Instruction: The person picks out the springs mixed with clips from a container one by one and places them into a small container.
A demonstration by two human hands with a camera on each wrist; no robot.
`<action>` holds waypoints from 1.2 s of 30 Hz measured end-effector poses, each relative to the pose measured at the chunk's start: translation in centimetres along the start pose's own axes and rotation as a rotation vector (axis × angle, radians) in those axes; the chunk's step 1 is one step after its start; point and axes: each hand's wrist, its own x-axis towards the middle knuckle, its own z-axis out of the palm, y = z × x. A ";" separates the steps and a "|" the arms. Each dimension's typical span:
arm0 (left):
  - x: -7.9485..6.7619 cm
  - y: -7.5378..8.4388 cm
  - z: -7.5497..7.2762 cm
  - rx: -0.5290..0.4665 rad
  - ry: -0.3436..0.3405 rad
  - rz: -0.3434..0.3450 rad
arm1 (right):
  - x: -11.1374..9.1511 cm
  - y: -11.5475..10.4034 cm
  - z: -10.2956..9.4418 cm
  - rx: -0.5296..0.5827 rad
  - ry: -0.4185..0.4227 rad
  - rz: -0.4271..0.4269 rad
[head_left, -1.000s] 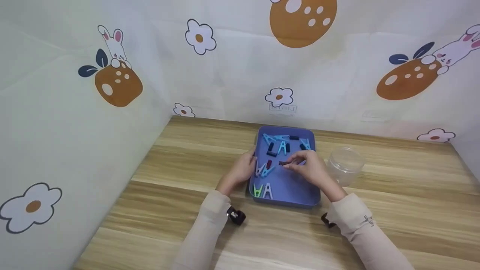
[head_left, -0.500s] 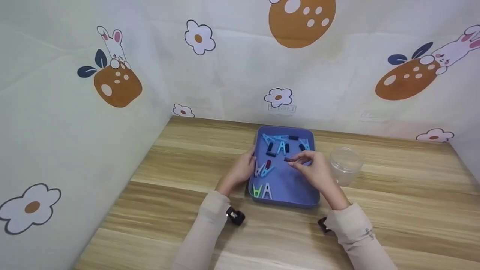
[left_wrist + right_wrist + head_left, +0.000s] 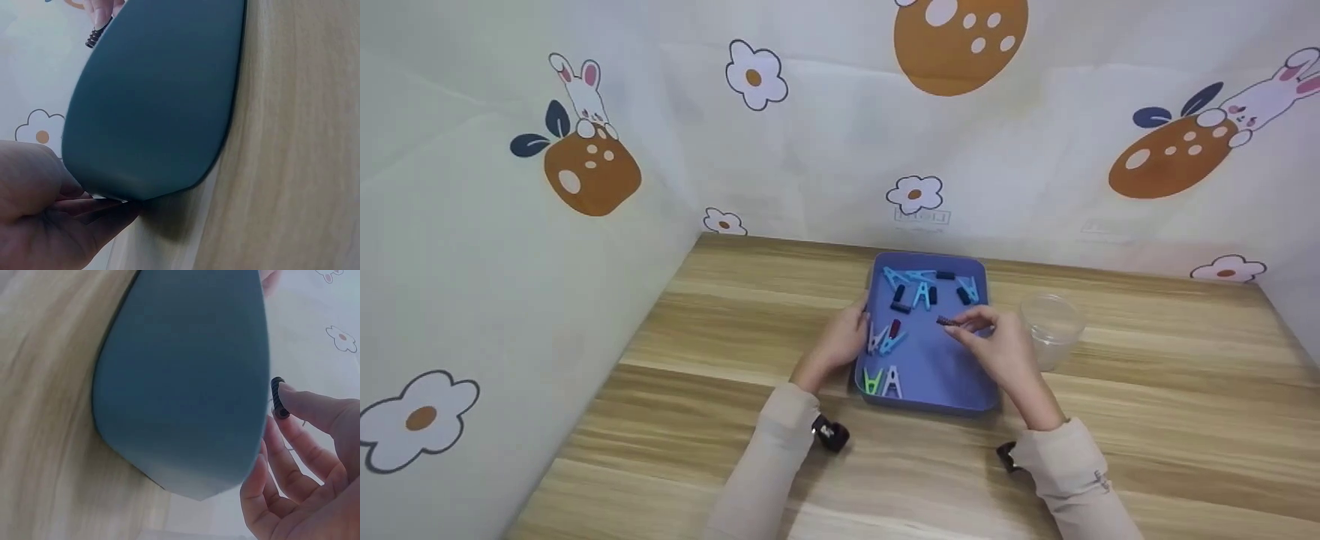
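Note:
A blue tray (image 3: 941, 375) lies on the wooden table, holding clothespins and small dark ribbed cylinders. My left hand (image 3: 844, 335) grips its left side, fingers along the outer wall in the left wrist view. Over the tray's right half, my right hand (image 3: 1006, 349) pinches a small dark ribbed cylinder (image 3: 278, 398) between thumb and index finger; the other fingers are loosely bent. Blue clothespins (image 3: 922, 295) and black cylinders (image 3: 900, 307) lie in the far part. A dark red cylinder (image 3: 895, 328) sits near the left wall. Green (image 3: 873, 381) and grey clothespins (image 3: 892, 381) lie at the near left corner.
A clear plastic jar (image 3: 1053, 330) stands right of the tray, partly behind my right hand. White printed sheets (image 3: 825, 150) wall in the table (image 3: 697, 315) at the back and sides. Black wrist cameras (image 3: 831, 433) sit at both cuffs.
My right hand has drawn back slightly to the right with the ribbed cylinder still pinched. The left hand stays at the tray's left side.

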 end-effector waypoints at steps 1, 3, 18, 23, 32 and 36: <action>0.0 0.0 0.0 0.005 0.001 -0.008 | 0.0 0.0 -0.2 -0.004 0.001 0.007; 0.0 0.0 0.0 0.004 0.001 -0.019 | -0.1 -0.1 -0.5 -0.003 -0.001 0.019; 0.0 0.0 -0.1 0.001 -0.006 -0.020 | 0.0 -0.1 -2.4 0.039 0.037 0.030; 0.0 0.0 -0.1 0.000 -0.017 -0.024 | 0.1 0.1 -3.0 0.043 0.064 0.025; 0.1 -0.1 -0.1 0.037 -0.018 0.026 | 0.1 0.4 -3.9 0.048 0.093 0.012; -0.1 -0.1 0.0 0.024 -0.019 0.018 | 0.0 0.6 -4.1 0.023 0.100 0.006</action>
